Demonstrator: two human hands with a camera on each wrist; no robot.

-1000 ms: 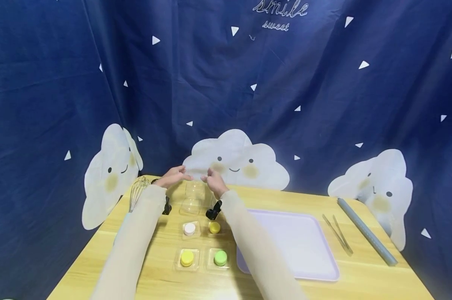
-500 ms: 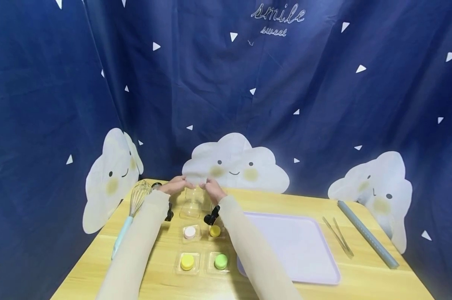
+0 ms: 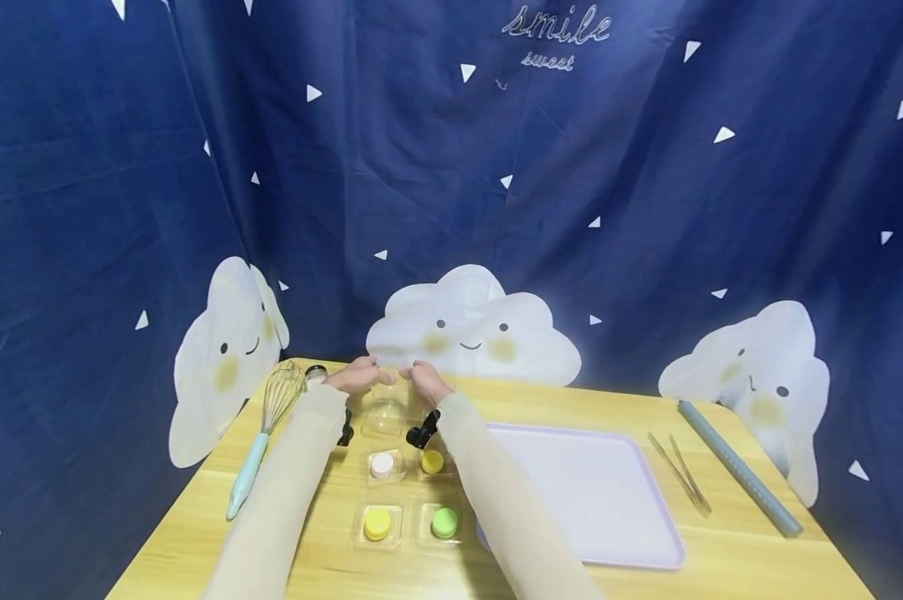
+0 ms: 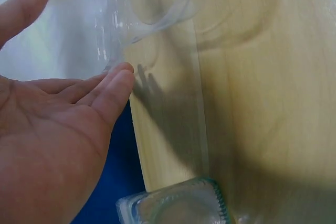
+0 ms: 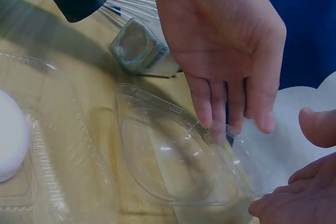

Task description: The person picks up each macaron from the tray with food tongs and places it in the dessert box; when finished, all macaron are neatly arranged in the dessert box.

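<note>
Left hand (image 3: 357,375) and right hand (image 3: 423,382) both lie released, straight fingertips just touching the empty clear clamshell box (image 5: 173,156) at the far middle of the desk (image 3: 721,550). The flimsy lid could spring shut or skid toward the small jar (image 5: 139,48).

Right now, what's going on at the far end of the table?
A person has both hands at an empty clear plastic clamshell box. The left hand touches its raised lid with straight fingers, and the right hand is open beside it. Four macarons in clear boxes sit nearer: white, orange-yellow, yellow, green. A lilac tray lies to the right.
</note>
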